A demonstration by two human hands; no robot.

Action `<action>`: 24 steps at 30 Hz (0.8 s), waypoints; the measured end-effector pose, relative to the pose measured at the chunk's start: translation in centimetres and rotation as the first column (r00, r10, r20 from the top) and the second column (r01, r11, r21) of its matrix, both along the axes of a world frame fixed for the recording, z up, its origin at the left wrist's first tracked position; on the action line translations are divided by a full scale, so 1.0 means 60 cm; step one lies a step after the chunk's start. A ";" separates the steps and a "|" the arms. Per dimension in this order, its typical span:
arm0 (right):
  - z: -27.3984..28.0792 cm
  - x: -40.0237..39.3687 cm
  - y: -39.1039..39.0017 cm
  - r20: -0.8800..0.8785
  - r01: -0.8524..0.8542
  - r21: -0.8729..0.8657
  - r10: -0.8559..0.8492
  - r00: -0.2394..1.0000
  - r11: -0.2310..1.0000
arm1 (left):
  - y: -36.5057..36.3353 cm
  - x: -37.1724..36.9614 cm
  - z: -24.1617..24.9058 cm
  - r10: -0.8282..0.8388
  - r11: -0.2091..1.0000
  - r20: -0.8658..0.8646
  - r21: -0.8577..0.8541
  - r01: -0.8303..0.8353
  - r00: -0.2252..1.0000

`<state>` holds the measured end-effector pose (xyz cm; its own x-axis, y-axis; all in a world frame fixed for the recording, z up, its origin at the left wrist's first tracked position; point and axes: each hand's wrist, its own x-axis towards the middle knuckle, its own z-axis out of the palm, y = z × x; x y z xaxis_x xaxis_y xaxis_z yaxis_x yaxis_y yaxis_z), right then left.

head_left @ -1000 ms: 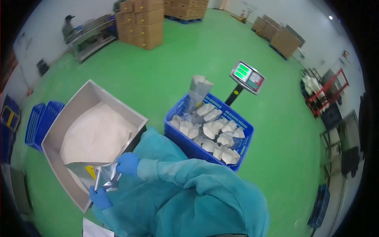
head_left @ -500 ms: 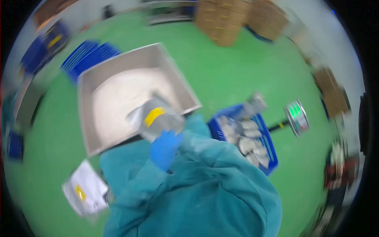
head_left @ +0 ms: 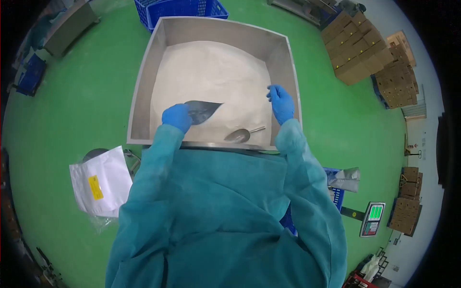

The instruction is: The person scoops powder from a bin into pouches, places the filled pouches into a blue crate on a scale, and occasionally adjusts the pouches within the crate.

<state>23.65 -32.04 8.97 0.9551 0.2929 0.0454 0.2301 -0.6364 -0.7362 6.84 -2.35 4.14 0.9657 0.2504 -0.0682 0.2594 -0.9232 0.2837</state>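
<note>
A grey pouch (head_left: 203,111) is held by its edge in my left hand (head_left: 177,117), which is closed on it. Its dark, leaf-shaped mouth gapes upward; the rest of the pouch is hidden below. My right hand (head_left: 282,103), in a blue glove, hovers over the right side of a metal bin (head_left: 136,108). Its fingers are loosely bent, with nothing visible in them. Pale powder (head_left: 211,72) covers the bin's floor. On the powder, between my hands and near the front wall, lies a metal scoop (head_left: 239,135), its handle pointing right.
White bags with a yellow label (head_left: 108,180) lie at the left on a partly hidden support. A blue crate (head_left: 337,197) holding a silver pouch (head_left: 346,179) stands right, partly behind my sleeve, beside a lit scale display (head_left: 372,219). Blue baskets (head_left: 185,8) stand behind the bin; cartons (head_left: 355,48) are stacked far right.
My view has turned, so the bin now sits straight ahead. The pouch, earlier tilted with its yellow label showing, is now mouth-up in my left hand. My right hand has come into view, apart from it.
</note>
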 end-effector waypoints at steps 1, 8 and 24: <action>-0.085 0.052 -0.023 0.082 0.046 -0.342 -0.019 0.996 0.939 | 0.007 -0.003 0.004 0.023 1.000 -0.039 -0.001 -0.023 0.999; -0.424 0.040 -0.069 -0.534 -0.619 -0.769 0.374 0.759 0.160 | 0.042 0.028 -0.112 0.324 0.826 0.197 -0.535 -0.176 0.925; -0.629 0.092 0.116 -0.684 -0.739 -0.672 0.414 0.600 -0.039 | 0.055 0.136 -0.181 -0.070 0.927 0.199 -0.349 0.137 0.978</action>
